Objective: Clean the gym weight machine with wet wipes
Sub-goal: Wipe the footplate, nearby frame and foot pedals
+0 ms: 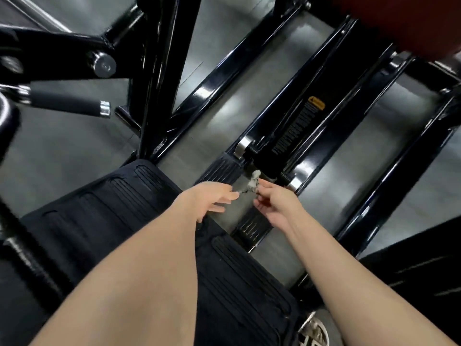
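Bare left forearm [149,270] and right forearm [336,265], nearest the lens in the head view, reaching forward and down from the lower edge and converging near centre. At their meeting point, left hand [212,198] palm-down over the far edge of a ribbed black footplate [112,208], fingers nearly straight, fingertips [233,195] meeting the thin trailing end of the wet wipe [252,182]; pinch or mere touch not discernible. Just beside it, right hand [274,204] with fingers curled, gripping the bunched body of the wet wipe between thumb and fingertips. Wet wipe crumpled, grey-soiled, stretched between the two hands and touching the lower end of the central beam [299,126] of the weight machine [214,78], between two chrome pin ends [243,144]. On that beam, a yellow-headed warning label [316,104], text blurred. To the left, crossing black frame tubes and a foam-covered handle [64,101] with chrome cap. At upper right, a dark red pad [399,21], out of focus. Beneath everything, glossy grey floor [62,146] with soft light reflections.
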Demonstrator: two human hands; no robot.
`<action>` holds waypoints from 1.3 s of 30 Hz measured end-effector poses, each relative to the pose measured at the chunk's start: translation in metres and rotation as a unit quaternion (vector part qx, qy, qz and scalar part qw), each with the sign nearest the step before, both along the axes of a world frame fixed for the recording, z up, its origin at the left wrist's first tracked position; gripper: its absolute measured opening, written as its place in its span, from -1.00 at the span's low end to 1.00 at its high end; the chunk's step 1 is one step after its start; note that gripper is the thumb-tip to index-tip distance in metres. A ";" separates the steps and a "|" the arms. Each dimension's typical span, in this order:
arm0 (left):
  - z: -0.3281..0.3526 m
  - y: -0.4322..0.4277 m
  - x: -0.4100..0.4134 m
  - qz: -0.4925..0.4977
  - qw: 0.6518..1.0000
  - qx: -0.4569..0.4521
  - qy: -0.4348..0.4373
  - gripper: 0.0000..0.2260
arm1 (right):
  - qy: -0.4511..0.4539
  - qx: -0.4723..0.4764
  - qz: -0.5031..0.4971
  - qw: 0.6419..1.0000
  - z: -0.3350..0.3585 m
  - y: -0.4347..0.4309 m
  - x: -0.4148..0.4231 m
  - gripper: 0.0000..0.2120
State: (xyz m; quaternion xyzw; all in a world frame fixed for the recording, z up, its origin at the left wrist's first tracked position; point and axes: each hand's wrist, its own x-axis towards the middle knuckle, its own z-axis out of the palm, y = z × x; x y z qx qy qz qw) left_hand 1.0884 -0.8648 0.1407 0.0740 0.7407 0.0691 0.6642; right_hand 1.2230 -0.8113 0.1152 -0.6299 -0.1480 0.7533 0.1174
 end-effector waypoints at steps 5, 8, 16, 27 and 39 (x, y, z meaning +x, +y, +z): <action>0.088 -0.019 0.019 0.034 0.997 0.040 -0.063 -0.54 | 0.024 -0.061 -0.014 0.998 0.092 -0.029 0.019 -0.77; 0.150 -0.039 0.026 -0.002 0.997 0.058 -0.056 -0.69 | 0.016 -0.033 0.001 0.999 0.152 -0.057 0.025 -0.75; 0.289 -0.097 0.025 -0.064 0.971 0.229 0.042 -0.93 | 0.033 0.017 0.028 0.999 0.300 -0.133 0.044 -0.82; 0.425 -0.205 0.011 -0.157 0.938 0.307 0.043 -0.79 | -0.019 0.126 0.041 0.991 0.438 -0.224 0.033 -0.93; 0.485 -0.377 -0.013 0.101 0.954 0.283 0.008 -0.76 | 0.049 0.120 0.060 0.990 0.502 -0.364 -0.007 -0.88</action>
